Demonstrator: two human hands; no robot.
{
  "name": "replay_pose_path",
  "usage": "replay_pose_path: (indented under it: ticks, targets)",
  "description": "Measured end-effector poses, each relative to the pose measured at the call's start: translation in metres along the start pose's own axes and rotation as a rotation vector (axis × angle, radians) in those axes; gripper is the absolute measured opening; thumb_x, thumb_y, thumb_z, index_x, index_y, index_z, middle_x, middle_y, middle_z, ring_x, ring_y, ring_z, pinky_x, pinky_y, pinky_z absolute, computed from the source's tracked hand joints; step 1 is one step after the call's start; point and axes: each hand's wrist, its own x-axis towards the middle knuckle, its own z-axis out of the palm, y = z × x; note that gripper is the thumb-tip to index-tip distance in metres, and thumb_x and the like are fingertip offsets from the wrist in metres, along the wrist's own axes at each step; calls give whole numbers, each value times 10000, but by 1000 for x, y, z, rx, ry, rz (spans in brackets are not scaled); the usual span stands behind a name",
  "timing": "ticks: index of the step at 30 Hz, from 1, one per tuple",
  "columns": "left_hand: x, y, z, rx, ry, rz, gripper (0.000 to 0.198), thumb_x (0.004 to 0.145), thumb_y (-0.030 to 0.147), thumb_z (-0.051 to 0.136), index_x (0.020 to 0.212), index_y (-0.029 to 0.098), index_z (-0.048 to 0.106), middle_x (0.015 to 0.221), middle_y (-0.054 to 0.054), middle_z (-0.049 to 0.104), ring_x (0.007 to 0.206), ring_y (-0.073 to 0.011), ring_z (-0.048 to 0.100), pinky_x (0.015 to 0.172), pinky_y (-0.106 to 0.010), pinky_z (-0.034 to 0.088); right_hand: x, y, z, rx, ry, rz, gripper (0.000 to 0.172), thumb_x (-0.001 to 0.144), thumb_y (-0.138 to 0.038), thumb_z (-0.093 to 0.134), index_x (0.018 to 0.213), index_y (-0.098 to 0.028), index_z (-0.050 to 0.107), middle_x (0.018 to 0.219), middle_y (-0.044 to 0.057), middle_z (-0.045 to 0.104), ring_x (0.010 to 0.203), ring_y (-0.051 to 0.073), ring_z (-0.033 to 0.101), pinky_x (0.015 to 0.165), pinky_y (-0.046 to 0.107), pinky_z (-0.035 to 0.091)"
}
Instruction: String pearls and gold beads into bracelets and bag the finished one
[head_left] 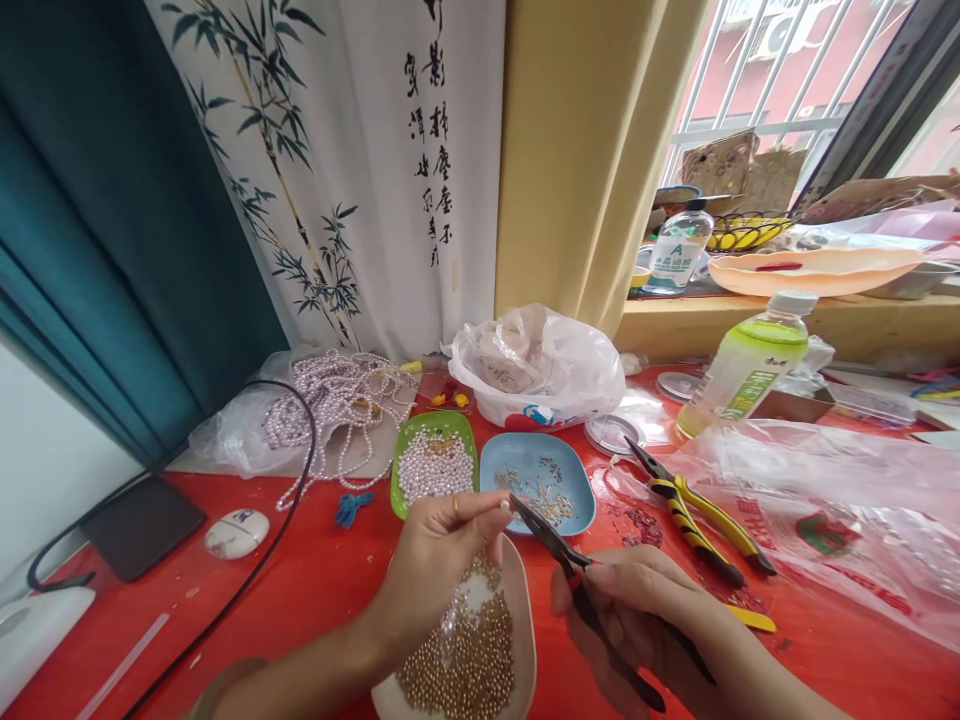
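Observation:
My left hand (442,545) hovers over a white dish (525,610) of small gold beads, its thumb and fingers pinched on a tiny piece I cannot make out. My right hand (637,610) grips black-and-red pliers (559,550), whose tips point up-left and meet the pinched piece. Just beyond lie a blue dish (577,470) with small metal findings and a green dish (401,445) full of pale pearls.
Yellow-handled pliers (697,515) lie on the red table to the right, by clear plastic bags (825,480). A green drink bottle (746,375), a white bag (547,365), pearl strands (337,400), a black cable (262,560) and a dark tablet (139,525) stand around.

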Motion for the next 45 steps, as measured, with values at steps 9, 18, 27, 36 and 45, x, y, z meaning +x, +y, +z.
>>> replay_pose_path:
  ticks: [9,18,27,36,45]
  targets:
    - [-5,14,-2,182,25,111,282,754,315,554,521,159,575,504,28,466,497,-88,394,481,-213,319,0,-8,0,-657,125,-253,357,841,-343,335,575,-172,502,458,-13,470,402,99,447,408,217,359]
    - [-8,17,-3,256,21,191,139,764,267,557,800,185,663,558,25,565,557,-100,520,560,-212,430,-2,6,-7,-1442,377,-882,226,814,-126,393,984,-93,538,739,94,651,584,166,614,463,247,474]
    - [-9,21,-12,415,-12,507,207,796,101,434,738,190,612,816,-27,651,797,-135,594,736,-265,463,-2,1,-10,-1480,426,-931,203,811,-131,401,946,-96,549,714,90,655,577,165,615,459,248,470]
    - [-8,24,-10,473,53,547,116,739,181,600,817,212,680,802,-28,687,740,-147,616,690,-275,505,-2,1,-13,-1714,514,-1116,205,785,-135,453,961,-87,548,715,104,666,578,182,616,465,263,476]
    - [-8,23,-9,374,77,444,102,722,178,616,768,225,694,766,-22,695,716,-146,626,661,-255,520,-3,-1,-13,-1651,484,-1014,223,786,-154,454,974,-96,559,741,104,660,591,187,615,451,271,474]
